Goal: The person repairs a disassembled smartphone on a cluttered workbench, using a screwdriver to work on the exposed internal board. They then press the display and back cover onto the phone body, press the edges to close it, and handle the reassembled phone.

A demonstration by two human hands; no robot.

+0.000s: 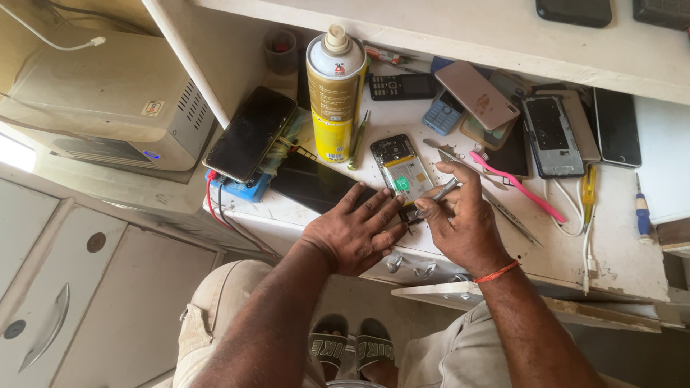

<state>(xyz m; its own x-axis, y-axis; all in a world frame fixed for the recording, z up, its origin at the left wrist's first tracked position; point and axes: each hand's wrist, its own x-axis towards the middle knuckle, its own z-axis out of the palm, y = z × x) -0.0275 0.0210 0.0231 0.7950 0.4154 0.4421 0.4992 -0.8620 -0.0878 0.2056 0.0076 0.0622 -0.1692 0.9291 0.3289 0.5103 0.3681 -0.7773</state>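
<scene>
Two bare hands are working over an opened phone with its back cover off and a green patch showing [402, 172], lying on the white worktable [625, 251] just right of a tall yellow spray can [334, 93]. Left hand [352, 230] is pressing flat beside the phone's lower end, fingers spread apart. Right hand [460, 219] is pinching slim metal tweezers [440, 192], fingers closed on them, tip at the phone's lower edge.

Items on my worktop [632, 251]

Yellow spray can [335, 93] stands at the back edge; pink tool [517, 187] and blue-handled screwdriver [642, 208] lie toward the right edge; black phone [250, 133] near the left corner.
</scene>
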